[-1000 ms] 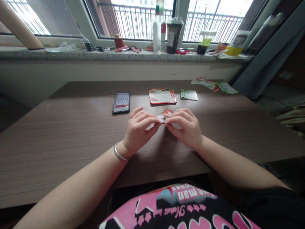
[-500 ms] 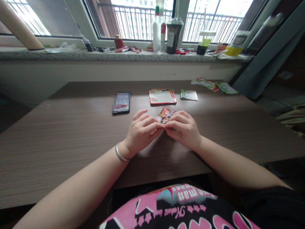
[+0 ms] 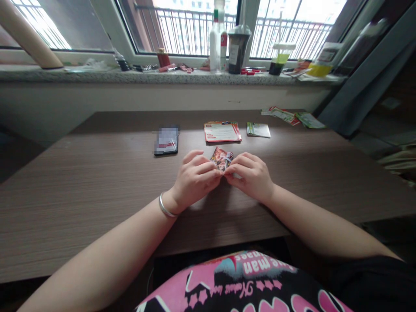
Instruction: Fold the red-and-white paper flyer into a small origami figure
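Note:
A small folded piece of colourful printed paper [image 3: 222,158], mostly red with a picture on it, is pinched between my hands near the middle of the table. My left hand [image 3: 197,177], with a silver bangle at the wrist, grips its lower left side. At the lower right edge, the fingertips of my right hand [image 3: 248,175] are closed on the same paper. Both sets of fingertips meet at its near corner and hide that part. Just beyond the paper lies a stack of printed sheets [image 3: 222,132] with red edges.
A phone [image 3: 167,140] lies left of the stack, and a smaller pile of cards [image 3: 258,130] is to its right. Loose green and red paper pieces [image 3: 286,115] are at the table's back right. Bottles and cups [image 3: 237,50] line the windowsill [image 3: 182,78].
The printed paper has turned slightly and tipped left between my fingers, and more of its face shows. My right fingers have shifted a little away from its upper right side.

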Demonstrator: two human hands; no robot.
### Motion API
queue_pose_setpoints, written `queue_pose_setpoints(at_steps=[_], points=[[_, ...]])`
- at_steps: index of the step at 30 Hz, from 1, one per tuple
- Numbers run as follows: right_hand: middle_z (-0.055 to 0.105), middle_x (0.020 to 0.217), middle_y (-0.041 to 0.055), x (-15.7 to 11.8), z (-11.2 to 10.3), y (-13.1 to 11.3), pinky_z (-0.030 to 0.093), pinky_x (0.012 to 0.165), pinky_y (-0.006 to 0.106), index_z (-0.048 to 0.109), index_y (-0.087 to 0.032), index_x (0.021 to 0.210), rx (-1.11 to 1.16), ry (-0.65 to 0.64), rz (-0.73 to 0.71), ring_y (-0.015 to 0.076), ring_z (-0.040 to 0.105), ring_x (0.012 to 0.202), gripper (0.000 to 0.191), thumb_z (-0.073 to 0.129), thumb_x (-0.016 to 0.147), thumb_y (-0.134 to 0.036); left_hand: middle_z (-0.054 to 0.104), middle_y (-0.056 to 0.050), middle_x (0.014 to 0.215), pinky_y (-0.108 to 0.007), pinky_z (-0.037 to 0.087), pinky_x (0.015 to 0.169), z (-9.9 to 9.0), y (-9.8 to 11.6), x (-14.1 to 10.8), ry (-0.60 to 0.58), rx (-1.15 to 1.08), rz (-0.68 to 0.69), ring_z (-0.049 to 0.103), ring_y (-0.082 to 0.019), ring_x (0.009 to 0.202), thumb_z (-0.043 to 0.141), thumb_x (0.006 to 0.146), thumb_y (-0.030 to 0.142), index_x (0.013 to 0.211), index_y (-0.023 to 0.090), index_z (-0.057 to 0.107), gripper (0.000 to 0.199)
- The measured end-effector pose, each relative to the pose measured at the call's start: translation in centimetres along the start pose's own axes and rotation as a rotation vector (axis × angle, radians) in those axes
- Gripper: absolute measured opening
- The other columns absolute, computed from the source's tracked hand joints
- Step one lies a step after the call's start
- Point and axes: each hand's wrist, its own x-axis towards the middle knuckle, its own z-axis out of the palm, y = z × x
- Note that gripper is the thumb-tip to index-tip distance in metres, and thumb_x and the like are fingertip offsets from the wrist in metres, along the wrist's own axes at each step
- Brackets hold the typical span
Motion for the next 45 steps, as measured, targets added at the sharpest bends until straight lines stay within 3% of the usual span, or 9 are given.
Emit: queue_pose_setpoints(at_steps=[15, 23, 32, 45], points=[[0.069, 0.081, 0.0006, -0.5, 0.5, 1.6, 0.042, 0.072, 0.030, 0.068, -0.024, 0.077, -0.115, -0.094, 0.009, 0.0152, 0.056, 0.077, 0.016, 0.059, 0.090, -0.027, 0.070, 0.006, 0.073, -0.036, 0.042, 0.094, 0.1, -0.1, -0.2, -0.035, 0.013, -0.030, 0.058, -0.013, 0.071, 0.061, 0.086, 0.025, 0.075, 0.028, 0.065, 0.012], [0.069, 0.082, -0.0003, -0.6, 0.4, 1.6, 0.042, 0.072, 0.029, 0.068, -0.023, 0.077, -0.136, -0.071, -0.032, 0.0146, 0.057, 0.079, 0.016, 0.059, 0.090, -0.026, 0.069, 0.006, 0.071, -0.036, 0.042, 0.094, -0.1, -0.2, -0.1, 0.003, -0.012, -0.017, 0.057, -0.013, 0.070, 0.064, 0.084, 0.023, 0.077, 0.027, 0.065, 0.008], [0.069, 0.079, 0.0001, -0.6, 0.6, 1.8, 0.041, 0.068, 0.029, 0.069, -0.023, 0.077, -0.152, -0.091, 0.021, 0.0159, 0.055, 0.075, 0.016, 0.060, 0.089, -0.026, 0.070, 0.005, 0.072, -0.036, 0.042, 0.095, -0.1, -0.3, -0.3, -0.027, -0.028, -0.062, 0.057, -0.013, 0.071, 0.063, 0.085, 0.024, 0.073, 0.026, 0.065, 0.012], [0.067, 0.076, 0.0016, -0.6, 0.6, 1.8, 0.040, 0.066, 0.029, 0.065, -0.022, 0.071, -0.189, -0.125, 0.045, 0.0158, 0.056, 0.074, 0.018, 0.058, 0.087, -0.022, 0.070, 0.002, 0.087, -0.038, 0.040, 0.100, 0.1, -0.8, -0.6, -0.074, -0.030, -0.118, 0.061, -0.014, 0.080, 0.062, 0.089, 0.027, 0.086, 0.027, 0.069, 0.008]])
